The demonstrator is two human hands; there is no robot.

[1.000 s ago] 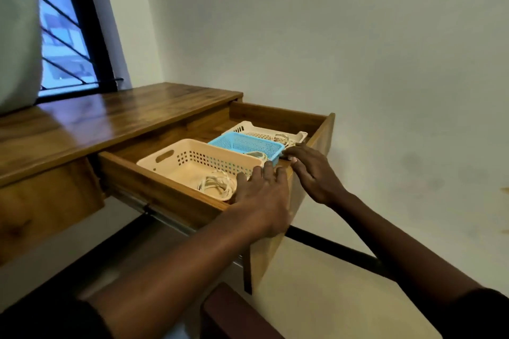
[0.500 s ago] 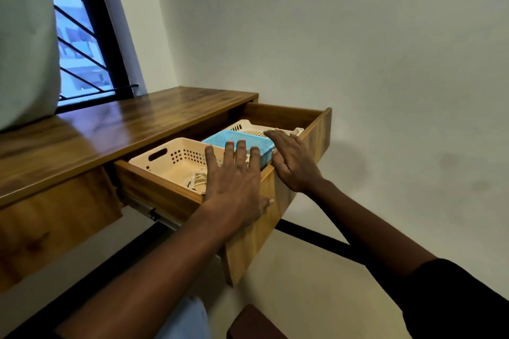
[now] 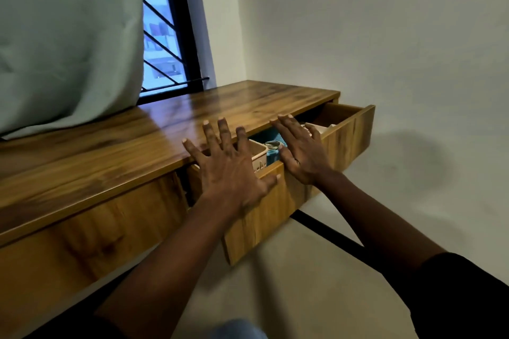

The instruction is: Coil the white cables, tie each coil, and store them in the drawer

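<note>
Both grips released, left hand and right hand press flat on the partly open drawer mid-frame under the bench, coiled cable inside in a blue basket.

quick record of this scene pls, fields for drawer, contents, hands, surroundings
storage: drawer partly open under the desk top
contents: cream basket, blue basket, second cream basket; cables mostly hidden
hands: left hand and right hand flat, fingers straight, against the drawer front
surroundings: barred window, pale curtain
</note>
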